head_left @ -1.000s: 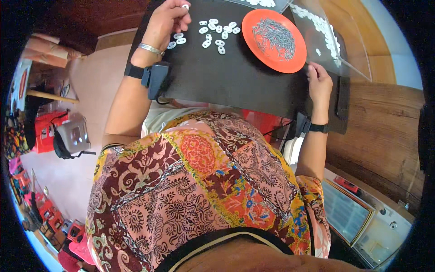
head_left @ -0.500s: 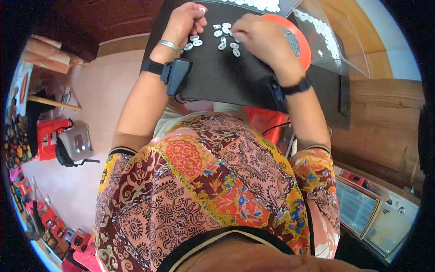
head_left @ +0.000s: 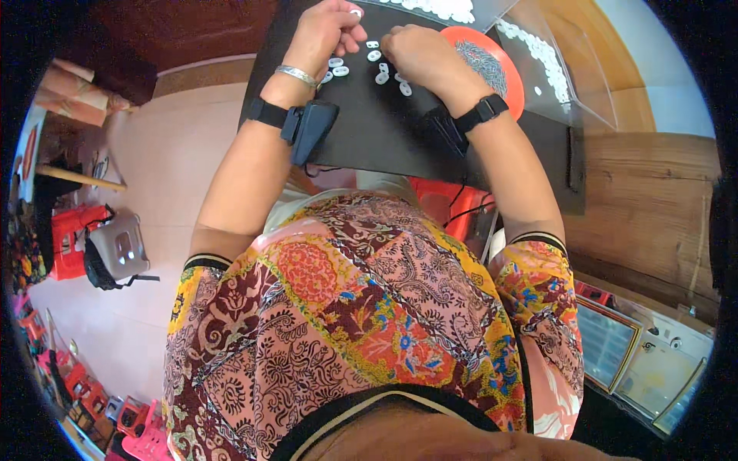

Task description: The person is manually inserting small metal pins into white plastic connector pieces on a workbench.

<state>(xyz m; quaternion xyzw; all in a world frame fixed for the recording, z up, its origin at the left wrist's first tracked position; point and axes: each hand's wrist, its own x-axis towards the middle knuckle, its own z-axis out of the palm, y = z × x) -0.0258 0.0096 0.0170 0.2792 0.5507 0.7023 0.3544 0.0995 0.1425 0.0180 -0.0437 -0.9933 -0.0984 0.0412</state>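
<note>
My left hand (head_left: 327, 34) is closed in a pinch at the far edge of the view, with a small white plastic piece (head_left: 356, 12) between thumb and fingers. To its right, my right hand (head_left: 421, 55) hangs low over the dark table with its fingers curled together. Its fingertips point left; whatever they hold is hidden. Small white oval pieces with holes (head_left: 373, 55) lie between the two hands. Others (head_left: 340, 71) lie just below my left hand, and a few (head_left: 405, 88) sit partly under my right hand.
An orange plate (head_left: 516, 81) heaped with small grey metal pins or screws (head_left: 486, 67) stands right of my right hand. Beyond it is a clear plastic tray (head_left: 600, 100) with many white pieces. The dark tabletop (head_left: 369, 131) ends near my body.
My right hand has moved left, nearer my left hand, uncovering more of the plate. My left hand has shifted slightly right, the white piece still in it.
</note>
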